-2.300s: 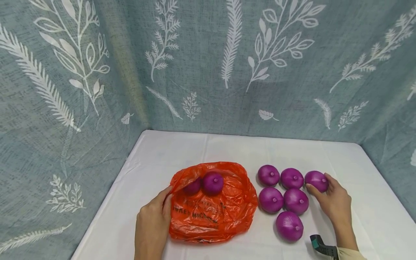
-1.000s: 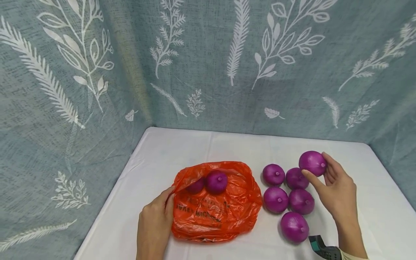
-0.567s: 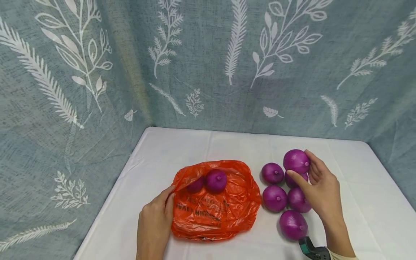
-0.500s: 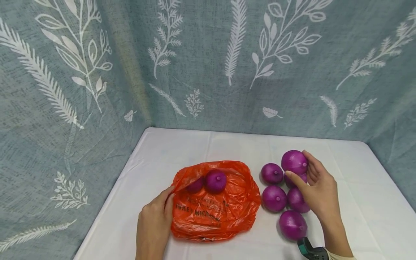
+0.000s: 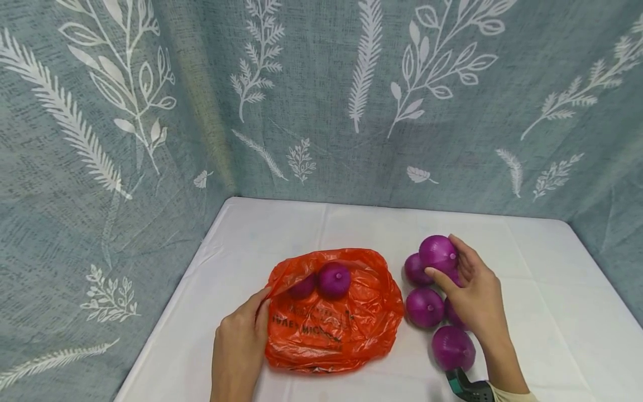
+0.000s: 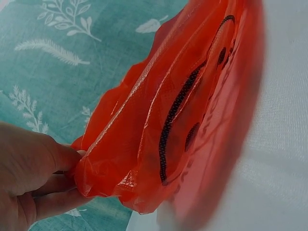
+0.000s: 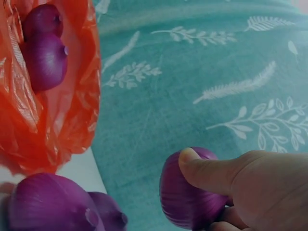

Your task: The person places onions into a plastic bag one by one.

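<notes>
My right hand holds a purple onion between thumb and fingers, above the other onions on the table. In the right wrist view the thumb lies across this onion. My left hand pinches the left edge of a red plastic bag, which lies with its mouth spread. Two onions sit in the bag: one in plain sight, the other partly behind the plastic. Pinched folds of the bag fill the left wrist view. Several loose onions lie right of the bag, some partly hidden by the right hand.
A white-covered table bears everything. Behind it and to the left hangs a blue-green curtain with white leaf prints. A dark strapped device is on the right wrist, close to the nearest loose onion.
My right hand picked up the far-right onion from the table and has carried it leftward over the other onions. The left hand keeps its place at the bag's edge.
</notes>
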Motion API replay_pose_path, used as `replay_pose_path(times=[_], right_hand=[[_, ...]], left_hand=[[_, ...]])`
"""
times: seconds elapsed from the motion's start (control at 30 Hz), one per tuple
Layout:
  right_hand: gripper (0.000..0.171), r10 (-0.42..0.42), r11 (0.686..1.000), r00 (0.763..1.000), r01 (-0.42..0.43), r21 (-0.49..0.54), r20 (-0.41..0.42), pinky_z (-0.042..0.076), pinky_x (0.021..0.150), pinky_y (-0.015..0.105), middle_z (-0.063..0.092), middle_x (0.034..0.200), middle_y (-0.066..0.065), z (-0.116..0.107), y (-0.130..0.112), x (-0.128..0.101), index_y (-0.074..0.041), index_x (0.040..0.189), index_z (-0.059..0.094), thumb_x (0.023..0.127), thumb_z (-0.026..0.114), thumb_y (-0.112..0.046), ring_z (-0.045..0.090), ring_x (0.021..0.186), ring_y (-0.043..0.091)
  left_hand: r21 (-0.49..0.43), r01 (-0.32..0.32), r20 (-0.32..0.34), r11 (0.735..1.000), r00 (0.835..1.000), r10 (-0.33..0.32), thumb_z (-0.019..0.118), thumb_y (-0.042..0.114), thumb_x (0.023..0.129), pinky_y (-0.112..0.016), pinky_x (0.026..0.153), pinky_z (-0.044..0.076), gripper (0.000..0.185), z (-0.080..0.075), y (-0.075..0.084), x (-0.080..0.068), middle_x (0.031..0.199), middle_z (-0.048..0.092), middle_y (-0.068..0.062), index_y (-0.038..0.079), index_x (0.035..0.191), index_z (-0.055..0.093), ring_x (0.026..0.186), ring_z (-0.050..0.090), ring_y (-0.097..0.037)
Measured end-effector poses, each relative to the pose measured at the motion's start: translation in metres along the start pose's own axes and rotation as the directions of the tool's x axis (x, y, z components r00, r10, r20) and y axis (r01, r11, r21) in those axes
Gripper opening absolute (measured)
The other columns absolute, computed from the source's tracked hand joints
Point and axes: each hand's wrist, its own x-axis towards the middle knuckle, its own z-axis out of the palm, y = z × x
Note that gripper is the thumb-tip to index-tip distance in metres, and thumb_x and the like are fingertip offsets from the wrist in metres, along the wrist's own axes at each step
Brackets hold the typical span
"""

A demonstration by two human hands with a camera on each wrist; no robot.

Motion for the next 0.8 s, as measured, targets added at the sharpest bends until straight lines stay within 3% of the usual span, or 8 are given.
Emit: replay_pose_path(times=[0.27,0.57,0.8], right_hand=[[0.085,-0.004,1.0,0.999,0.003,0.015,0.035,0.045,0.106,0.031,0.052,0.158,0.019,0.011,-0.003,-0.001,-0.012,0.16,0.047,0.087,0.09,-0.02,0.051,0.144,0.037],[0.083,-0.011,0.999,0.994,0.006,0.041,0.11,0.045,0.111,0.046,0.05,0.159,0.019,0.028,-0.011,-0.005,-0.01,0.16,0.046,0.09,0.088,-0.022,0.049,0.146,0.037],[0.081,-0.05,0.998,0.992,0.046,0.036,0.116,0.049,0.108,0.053,0.053,0.156,0.018,0.043,-0.018,-0.01,-0.011,0.159,0.047,0.09,0.088,-0.02,0.054,0.141,0.038]], left_hand=[[-0.019,-0.03,-0.03,0.999,0.999,0.029,0.078,0.001,0.094,-0.057,0.077,0.063,0.029,0.0,-0.001,-0.001,0.113,0.078,-0.021,0.002,0.123,0.077,0.096,0.078,-0.04],[-0.016,-0.005,-0.014,1.0,1.0,0.005,0.077,0.001,0.095,-0.057,0.08,0.063,0.029,0.001,-0.002,-0.002,0.114,0.077,-0.022,0.003,0.124,0.077,0.098,0.077,-0.041],[-0.006,0.027,0.011,1.0,1.0,-0.027,0.078,0.002,0.094,-0.056,0.081,0.063,0.03,0.001,0.0,-0.001,0.116,0.077,-0.022,0.002,0.124,0.077,0.101,0.077,-0.041]])
